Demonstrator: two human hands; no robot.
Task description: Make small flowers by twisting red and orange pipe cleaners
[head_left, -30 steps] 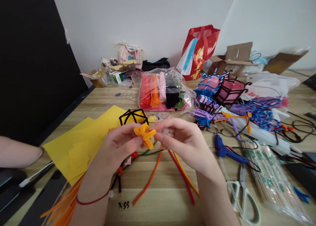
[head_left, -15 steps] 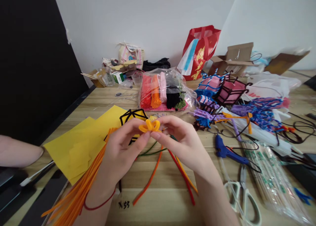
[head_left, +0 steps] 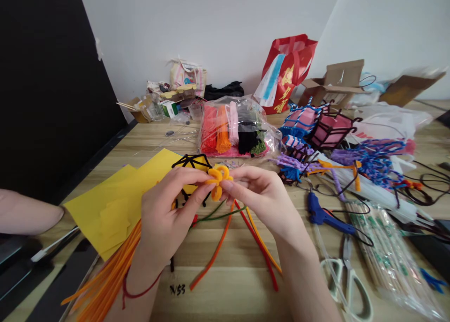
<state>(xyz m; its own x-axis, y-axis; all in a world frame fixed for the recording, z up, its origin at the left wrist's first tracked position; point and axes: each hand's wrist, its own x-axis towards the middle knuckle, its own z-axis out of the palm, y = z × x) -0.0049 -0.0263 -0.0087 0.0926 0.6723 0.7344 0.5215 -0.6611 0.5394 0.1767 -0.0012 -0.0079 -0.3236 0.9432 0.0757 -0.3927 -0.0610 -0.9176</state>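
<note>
A small yellow-orange pipe cleaner flower with looped petals is held up between both hands over the table. My left hand pinches its left petals between thumb and fingers. From the other side my right hand grips a petal with thumb and forefinger. Behind my left hand stands a black-edged frame with yellow panels, partly hidden. Loose orange, red and green pipe cleaners lie beneath the hands. A bundle of orange pipe cleaners rests by my left forearm.
Yellow sheets lie to the left, near another person's arm. A clear bag of coloured pipe cleaners sits at the back. On the right are a blue glue gun, scissors, wrapped sticks and pink lanterns.
The flower has been turned between my fingers, so one petal now points down and its loops face me more. It has shifted slightly right, with my left fingers stretched further.
</note>
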